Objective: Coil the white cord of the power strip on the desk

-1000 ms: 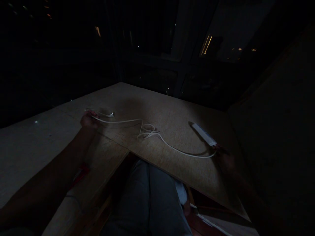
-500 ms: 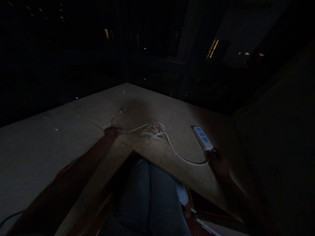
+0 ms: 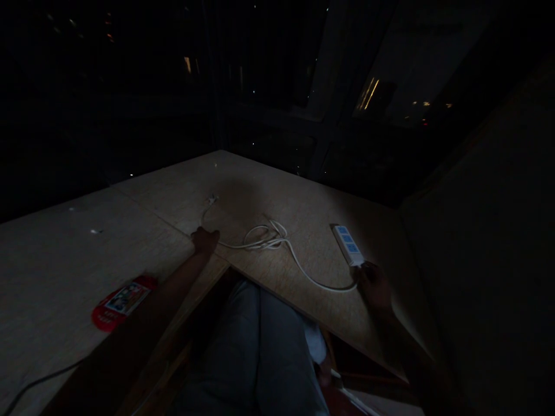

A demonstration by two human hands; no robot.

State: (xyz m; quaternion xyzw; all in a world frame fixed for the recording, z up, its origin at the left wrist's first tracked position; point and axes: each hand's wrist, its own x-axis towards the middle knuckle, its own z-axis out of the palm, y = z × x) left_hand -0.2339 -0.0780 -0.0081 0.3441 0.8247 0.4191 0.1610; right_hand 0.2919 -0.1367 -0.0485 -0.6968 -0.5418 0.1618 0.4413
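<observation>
A white power strip with blue sockets lies on a wooden board, dimly lit. Its white cord runs left through a loose tangle to a plug lying farther back. My right hand is closed at the near end of the strip, where the cord comes out. My left hand is closed on the cord to the left of the tangle.
A red round-ended flat object with a printed label lies on the left board. A thin dark cable crosses the bottom left. My legs show in the gap between the boards. Dark windows stand behind.
My left hand slid along the cord toward the tangle, leaving the plug end behind on the board. The tangle bunched up. The red object came into view as my arm shifted.
</observation>
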